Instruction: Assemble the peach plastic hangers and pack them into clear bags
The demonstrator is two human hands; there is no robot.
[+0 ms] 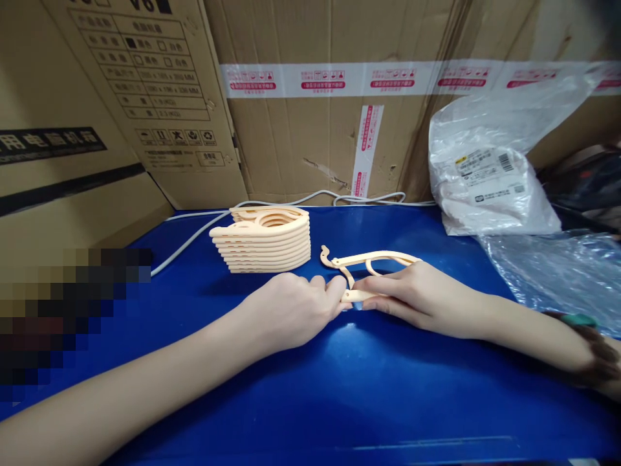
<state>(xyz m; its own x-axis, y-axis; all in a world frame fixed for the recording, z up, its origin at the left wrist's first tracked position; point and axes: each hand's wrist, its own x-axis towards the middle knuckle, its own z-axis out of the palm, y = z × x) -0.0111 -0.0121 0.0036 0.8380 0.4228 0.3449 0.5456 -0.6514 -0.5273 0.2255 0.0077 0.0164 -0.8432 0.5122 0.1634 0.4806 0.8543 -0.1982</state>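
A cream plastic folding clothes hanger (pixel 371 256) is held low over the blue tabletop (pixel 354 395), with its small hook pointing up and left. My left hand (pixel 295 307) pinches the near arm of this hanger close to its pivot end. On the other side, my right hand (pixel 417 294) grips the hanger's arms, and its fingers cover much of them. Behind my left hand stands a neat stack of folded cream hangers (pixel 266 249), several layers high, touched by neither hand.
Cardboard boxes (pixel 301 136) wall off the back and left. A white cable (pixel 189 243) runs along the rear edge behind the stack. At the right rear sits a white plastic bag (pixel 490 175) with a label; clear plastic film (pixel 557 272) lies beside my right forearm.
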